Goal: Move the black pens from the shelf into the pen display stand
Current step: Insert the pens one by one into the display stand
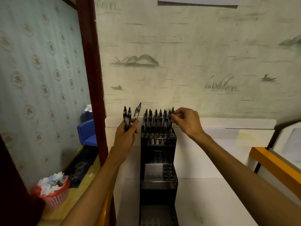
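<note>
Three black pens point(128, 117) are gripped in the left hand point(126, 135), at nine o'clock of the pen display stand point(158, 160); its rightmost standing pen point(172, 119) is pinched by the right hand point(187, 122).

1. The place reads as a room in a home, not a shop or office.
2. The wall point(195, 54) ahead carries pale wallpaper printed with ink-style hills, reeds and small boats.
3. The side wall point(40, 79) beyond a dark red wooden door frame point(91, 62) has striped wallpaper with floral medallions.
4. On the wooden floor point(84, 175) there sits a pink waste basket point(55, 197) lined with a red bag and full of crumpled paper, near a dark mat point(79, 167) and a blue plastic bin point(88, 133).
</note>
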A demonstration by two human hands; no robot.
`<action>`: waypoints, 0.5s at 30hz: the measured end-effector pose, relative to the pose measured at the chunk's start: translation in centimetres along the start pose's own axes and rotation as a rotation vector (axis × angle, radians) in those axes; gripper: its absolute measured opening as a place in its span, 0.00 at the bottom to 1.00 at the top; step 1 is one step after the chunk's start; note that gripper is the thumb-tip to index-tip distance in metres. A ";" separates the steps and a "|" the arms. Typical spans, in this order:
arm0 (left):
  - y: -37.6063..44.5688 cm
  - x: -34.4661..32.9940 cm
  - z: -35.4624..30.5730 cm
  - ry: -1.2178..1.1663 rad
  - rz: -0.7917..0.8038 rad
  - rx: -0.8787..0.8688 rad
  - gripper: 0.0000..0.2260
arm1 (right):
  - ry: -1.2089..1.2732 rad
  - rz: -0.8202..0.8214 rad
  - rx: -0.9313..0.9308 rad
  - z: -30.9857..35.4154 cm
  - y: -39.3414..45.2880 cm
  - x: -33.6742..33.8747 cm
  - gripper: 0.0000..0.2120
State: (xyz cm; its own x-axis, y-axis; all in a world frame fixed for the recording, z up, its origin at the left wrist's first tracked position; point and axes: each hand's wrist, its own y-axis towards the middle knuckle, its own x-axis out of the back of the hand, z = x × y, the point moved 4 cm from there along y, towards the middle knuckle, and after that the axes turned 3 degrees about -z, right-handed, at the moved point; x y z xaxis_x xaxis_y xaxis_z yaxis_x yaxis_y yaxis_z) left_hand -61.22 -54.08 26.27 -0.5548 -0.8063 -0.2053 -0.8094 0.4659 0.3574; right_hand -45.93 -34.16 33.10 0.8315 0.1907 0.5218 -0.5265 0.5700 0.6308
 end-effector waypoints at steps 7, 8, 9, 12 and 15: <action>-0.3 -0.2 0.4 -0.021 0.066 -0.005 0.11 | -0.120 0.050 -0.009 -1.1 -1.0 -0.8 0.12; -0.3 -0.2 0.4 -0.014 0.068 -0.004 0.11 | -0.159 0.055 -0.009 -1.1 -0.9 -0.6 0.15; -0.3 -0.3 0.4 -0.011 0.071 -0.007 0.11 | -0.194 0.055 -0.014 -1.1 -0.9 -0.4 0.17; -0.3 -0.6 0.3 -0.003 0.082 -0.021 0.09 | -0.122 0.044 -0.043 -0.2 -1.1 -0.1 0.20; -0.4 -1.0 0.1 0.030 0.101 -0.028 0.09 | 0.302 0.147 -0.140 1.5 -1.3 -0.8 0.13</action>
State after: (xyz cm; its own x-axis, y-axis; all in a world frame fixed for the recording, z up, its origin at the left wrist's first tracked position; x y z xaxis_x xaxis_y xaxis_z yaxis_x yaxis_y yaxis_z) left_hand -60.36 -53.40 26.24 -0.6267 -0.7667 -0.1393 -0.7437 0.5351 0.4007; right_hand -46.14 -36.25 32.67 0.7746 0.4943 0.3945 -0.6323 0.6186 0.4664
